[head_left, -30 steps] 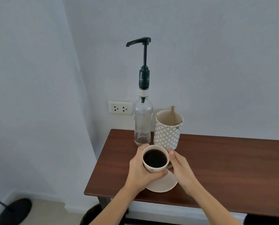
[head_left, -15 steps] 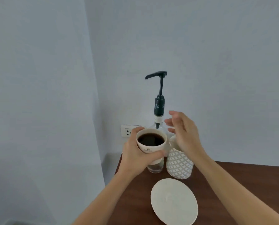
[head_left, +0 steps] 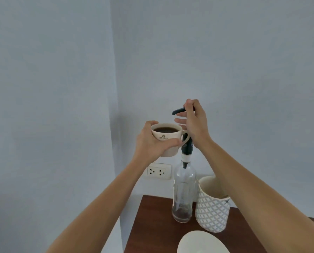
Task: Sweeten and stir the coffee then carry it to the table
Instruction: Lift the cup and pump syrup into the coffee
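Note:
My left hand [head_left: 149, 143] grips a white cup of black coffee [head_left: 168, 137] and holds it up in the air, just below the black spout of the pump head [head_left: 178, 111]. My right hand [head_left: 194, 123] rests on top of that pump head, thumb over it and fingers curled under. The pump sits on a clear glass syrup bottle [head_left: 183, 190] that stands at the back of the brown table [head_left: 152, 225] with only a little dark liquid at its bottom.
A white holder with a diamond pattern [head_left: 213, 207] stands right of the bottle. The empty white saucer [head_left: 200, 242] lies at the table's front. A wall socket [head_left: 157, 171] is behind, and the wall corner is close on the left.
My left hand lifted the cup off the saucer up to the pump spout. My right hand left the cup and rose onto the pump head.

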Motion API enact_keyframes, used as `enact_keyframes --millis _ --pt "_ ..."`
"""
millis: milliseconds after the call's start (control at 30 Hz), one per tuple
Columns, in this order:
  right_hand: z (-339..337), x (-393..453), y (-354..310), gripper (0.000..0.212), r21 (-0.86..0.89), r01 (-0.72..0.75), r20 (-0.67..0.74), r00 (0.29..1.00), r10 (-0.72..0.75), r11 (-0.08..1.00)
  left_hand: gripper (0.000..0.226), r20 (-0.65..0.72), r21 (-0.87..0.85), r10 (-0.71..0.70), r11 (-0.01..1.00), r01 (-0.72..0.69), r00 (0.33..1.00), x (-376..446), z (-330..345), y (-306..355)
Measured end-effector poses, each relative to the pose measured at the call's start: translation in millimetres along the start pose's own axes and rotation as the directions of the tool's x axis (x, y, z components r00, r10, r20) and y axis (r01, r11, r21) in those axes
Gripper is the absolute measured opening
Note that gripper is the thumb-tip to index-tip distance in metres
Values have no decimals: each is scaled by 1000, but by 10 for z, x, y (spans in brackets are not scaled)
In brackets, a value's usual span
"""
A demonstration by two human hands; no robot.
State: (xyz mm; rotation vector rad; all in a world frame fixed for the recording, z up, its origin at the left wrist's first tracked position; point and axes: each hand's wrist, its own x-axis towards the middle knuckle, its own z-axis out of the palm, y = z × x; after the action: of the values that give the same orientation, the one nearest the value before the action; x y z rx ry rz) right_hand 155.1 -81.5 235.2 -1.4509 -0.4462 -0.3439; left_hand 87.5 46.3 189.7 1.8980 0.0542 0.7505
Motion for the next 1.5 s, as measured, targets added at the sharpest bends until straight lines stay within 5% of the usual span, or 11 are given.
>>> enact_keyframes --millis 400,1500 --pt "75 -50 62 18 61 113 -83 991 -108 992 78 -6 1 -32 999 32 999 51 60 40" --pt "88 61 168 20 -49 194 -152 968 -200 980 80 15 -28 -78 997 78 997 78 83 77"
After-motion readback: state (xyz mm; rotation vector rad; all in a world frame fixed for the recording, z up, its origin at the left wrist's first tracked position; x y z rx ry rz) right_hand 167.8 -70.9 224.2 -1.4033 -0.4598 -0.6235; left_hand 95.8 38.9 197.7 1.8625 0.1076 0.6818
